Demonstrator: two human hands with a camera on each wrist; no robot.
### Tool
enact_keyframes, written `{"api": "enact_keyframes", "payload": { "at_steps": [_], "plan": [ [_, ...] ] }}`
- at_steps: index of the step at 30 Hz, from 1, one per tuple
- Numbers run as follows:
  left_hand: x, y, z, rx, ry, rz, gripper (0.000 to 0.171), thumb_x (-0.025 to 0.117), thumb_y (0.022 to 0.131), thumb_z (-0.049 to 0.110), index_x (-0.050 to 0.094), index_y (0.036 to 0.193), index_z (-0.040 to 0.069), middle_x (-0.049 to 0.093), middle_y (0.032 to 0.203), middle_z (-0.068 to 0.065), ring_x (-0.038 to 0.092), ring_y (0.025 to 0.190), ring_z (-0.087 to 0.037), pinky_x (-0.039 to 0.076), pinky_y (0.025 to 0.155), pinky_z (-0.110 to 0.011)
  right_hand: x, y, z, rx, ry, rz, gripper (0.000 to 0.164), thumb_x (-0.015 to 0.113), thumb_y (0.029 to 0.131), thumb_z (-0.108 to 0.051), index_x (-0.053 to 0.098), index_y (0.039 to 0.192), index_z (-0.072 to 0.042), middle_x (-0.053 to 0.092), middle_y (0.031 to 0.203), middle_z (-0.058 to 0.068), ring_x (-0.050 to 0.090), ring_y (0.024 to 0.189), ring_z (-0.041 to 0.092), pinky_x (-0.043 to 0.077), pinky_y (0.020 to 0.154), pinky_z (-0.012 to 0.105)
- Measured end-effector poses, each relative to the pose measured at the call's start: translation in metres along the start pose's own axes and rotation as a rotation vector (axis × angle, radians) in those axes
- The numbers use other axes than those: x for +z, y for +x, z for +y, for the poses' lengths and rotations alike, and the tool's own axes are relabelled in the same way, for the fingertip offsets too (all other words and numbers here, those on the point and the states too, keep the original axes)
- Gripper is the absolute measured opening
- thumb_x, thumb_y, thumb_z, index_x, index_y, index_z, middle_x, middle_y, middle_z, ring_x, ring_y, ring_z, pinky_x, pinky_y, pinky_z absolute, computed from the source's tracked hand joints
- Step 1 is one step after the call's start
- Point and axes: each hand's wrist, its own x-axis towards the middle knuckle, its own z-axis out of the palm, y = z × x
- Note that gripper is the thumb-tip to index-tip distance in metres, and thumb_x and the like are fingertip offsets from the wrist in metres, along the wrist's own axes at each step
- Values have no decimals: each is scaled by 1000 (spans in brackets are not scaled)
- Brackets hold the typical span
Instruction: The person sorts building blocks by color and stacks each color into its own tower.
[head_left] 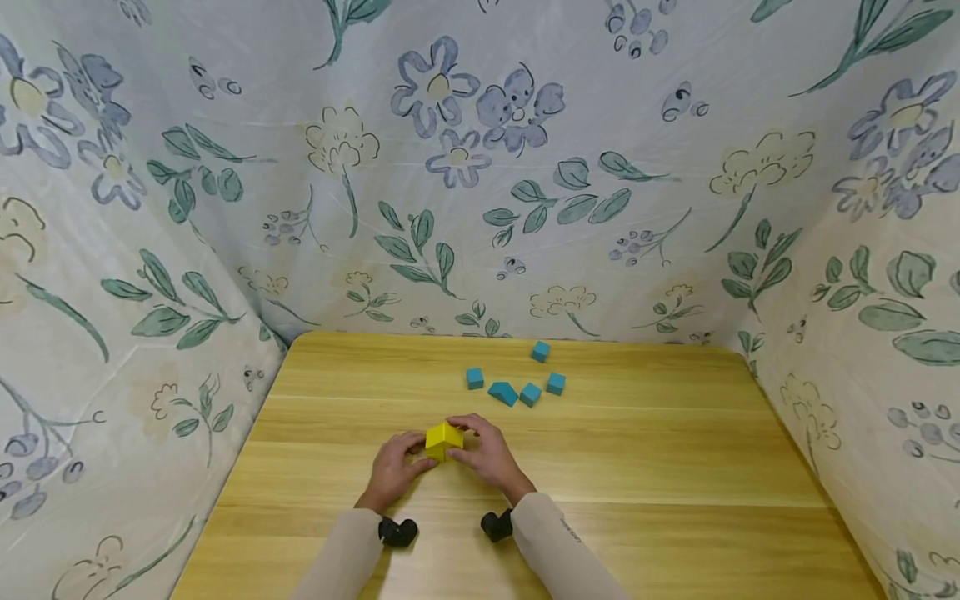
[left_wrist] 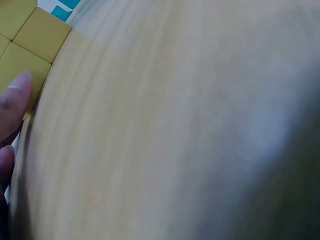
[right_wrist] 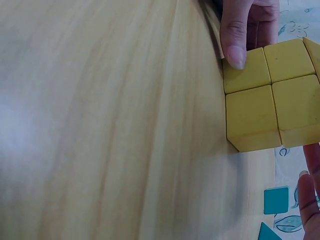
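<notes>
Yellow blocks (head_left: 444, 439) stand on the table between both hands. In the right wrist view, square-faced yellow blocks (right_wrist: 250, 115) sit tightly together in a two-by-two face, and another yellow piece (right_wrist: 313, 52) with a slanted edge is cut off at the frame's side. My left hand (head_left: 393, 473) grips the stack from the left, its thumb (left_wrist: 22, 87) on the front of a lower block. From the right, my right hand (head_left: 489, 457) pinches the stack, fingers over its top and far side, thumb in front. Fingers partly hide the blocks.
Beyond the hands lie several loose blue blocks: cubes (head_left: 475, 378) and a triangular one (head_left: 502, 392), one cube (head_left: 541, 351) farthest back. The wooden table (head_left: 660, 467) meets a flower-patterned cloth (head_left: 450, 208) at its back and sides.
</notes>
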Motion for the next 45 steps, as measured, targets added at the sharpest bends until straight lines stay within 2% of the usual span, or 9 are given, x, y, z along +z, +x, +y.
{"api": "enact_keyframes", "payload": {
  "at_steps": [11, 17, 20, 23, 28, 33, 36, 41, 45],
  "plan": [
    [3, 0, 5, 8, -20, 16, 41, 83, 75, 23, 70, 111, 8, 69, 105, -5, 60, 94, -22, 46, 86, -44, -9, -7, 3, 54, 42, 30, 55, 76, 84, -19, 55, 132, -3, 57, 128, 12, 49, 117, 36, 36, 98, 56],
    [6, -6, 3, 10, -41, 38, 58, 83, 75, 22, 61, 124, 2, 65, 109, -4, 56, 89, -18, 45, 82, -40, -18, -17, 6, 82, 83, 57, 61, 78, 83, -23, 53, 135, -5, 55, 131, 15, 46, 120, 38, 32, 100, 59],
    [7, -16, 5, -39, -108, 50, 70, 83, 75, 21, 50, 133, -2, 60, 117, -8, 54, 92, -20, 45, 83, -39, -24, -22, 8, 96, 99, 71, 62, 78, 82, -20, 51, 137, -5, 53, 132, 17, 45, 121, 39, 31, 100, 60],
    [7, -31, 10, -140, -201, 71, 74, 82, 78, 19, 41, 136, -3, 56, 122, -13, 52, 94, -21, 45, 83, -38, -32, -29, 12, 101, 117, 97, 62, 77, 83, -15, 50, 137, -5, 53, 132, 19, 45, 120, 40, 31, 100, 60],
    [11, -61, 22, -274, -231, 125, 57, 79, 81, 20, 46, 122, 0, 56, 109, -9, 51, 91, -16, 44, 81, -32, -47, -43, 19, 141, 156, 127, 62, 76, 83, -9, 48, 138, -3, 52, 133, 19, 44, 120, 38, 31, 99, 58],
    [21, -87, 42, -210, -207, 115, 31, 80, 79, 22, 60, 99, 7, 58, 91, 2, 50, 81, -10, 44, 74, -27, -66, -59, 14, 181, 187, 142, 61, 74, 84, -4, 47, 138, -2, 50, 135, 23, 42, 121, 42, 29, 99, 59],
    [33, -94, 58, -134, -230, 31, 24, 77, 82, 26, 64, 96, 11, 63, 91, 5, 51, 80, -7, 44, 73, -26, -80, -68, 8, 181, 192, 152, 58, 72, 84, -1, 47, 137, 1, 48, 134, 28, 41, 121, 47, 29, 97, 62],
    [56, -81, 86, -60, -340, -95, 29, 72, 86, 28, 65, 106, 8, 67, 100, -4, 56, 78, -5, 49, 69, -24, -95, -72, 24, 168, 117, 222, 51, 68, 85, 5, 50, 133, 5, 53, 128, 29, 48, 112, 47, 36, 91, 60],
    [74, -51, 109, -75, -390, -80, 33, 71, 88, 26, 65, 111, 4, 67, 104, -9, 56, 73, -4, 50, 64, -22, -104, -69, 50, 182, 48, 286, 47, 69, 85, 4, 55, 129, 3, 57, 126, 23, 54, 106, 40, 41, 88, 53]
  ]
}}
